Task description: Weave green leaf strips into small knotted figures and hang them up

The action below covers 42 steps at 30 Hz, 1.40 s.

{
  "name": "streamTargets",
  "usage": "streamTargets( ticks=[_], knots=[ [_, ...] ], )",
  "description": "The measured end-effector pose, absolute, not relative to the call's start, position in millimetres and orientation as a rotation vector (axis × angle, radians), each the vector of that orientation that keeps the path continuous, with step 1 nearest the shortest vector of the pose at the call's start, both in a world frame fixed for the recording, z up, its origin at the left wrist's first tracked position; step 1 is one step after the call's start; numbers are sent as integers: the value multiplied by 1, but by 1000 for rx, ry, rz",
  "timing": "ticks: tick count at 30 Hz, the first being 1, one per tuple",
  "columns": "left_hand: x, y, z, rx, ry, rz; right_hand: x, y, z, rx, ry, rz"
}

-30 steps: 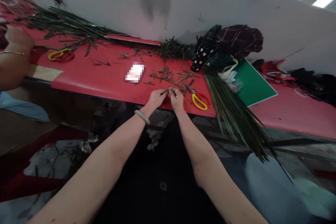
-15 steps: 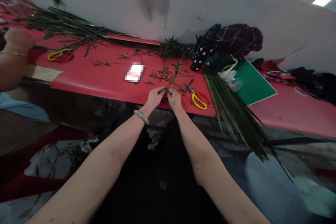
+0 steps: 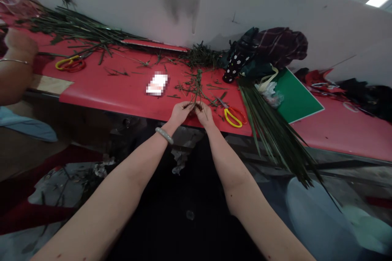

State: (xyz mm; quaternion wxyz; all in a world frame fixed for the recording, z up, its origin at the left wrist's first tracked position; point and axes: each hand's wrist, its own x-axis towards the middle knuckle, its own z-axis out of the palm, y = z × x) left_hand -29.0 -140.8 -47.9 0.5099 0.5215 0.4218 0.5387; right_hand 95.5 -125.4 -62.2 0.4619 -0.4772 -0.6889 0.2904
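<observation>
A small woven piece of green leaf strips [image 3: 198, 83] stands up from between my two hands, its narrow strips fanning down to the fingers. My left hand [image 3: 180, 113] pinches its lower strips from the left, a grey bangle [image 3: 164, 135] on that wrist. My right hand [image 3: 204, 114] closes on the strips from the right, close beside the left. Both are at the front edge of the red table [image 3: 122, 94]. Scissors with yellow and red handles [image 3: 233, 117] lie right of my right hand. Cut leaf scraps [image 3: 183, 86] are scattered behind the hands.
Long green leaves [image 3: 272, 134] overhang the table's edge at right, beside a green board [image 3: 298, 98]. A flowered umbrella [image 3: 234, 67] lies behind. Another person's arm [image 3: 18, 65] is at far left, near a second pair of scissors [image 3: 70, 64] and a leaf pile [image 3: 79, 24].
The woven leaf piece has swung left and now stands more upright. My right hand has turned slightly. The other person's hand has moved a little left.
</observation>
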Motion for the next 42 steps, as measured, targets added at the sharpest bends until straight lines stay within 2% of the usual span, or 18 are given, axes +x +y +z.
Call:
streamTargets(
  ticks=[11,26,36,42],
  knots=[
    [-30,-143,-44,1313,1027,1265,99,-121,-72,-1031,-1446,912],
    [-29,-133,-59,1464,1134,1230,98,-129,-60,-1067,-1369,872],
    [-31,-144,-40,1225,1001,1383,98,-120,-70,-1037,-1393,851],
    [-33,-142,-46,1206,1001,1374,97,-124,-67,-1094,-1277,778]
  ],
)
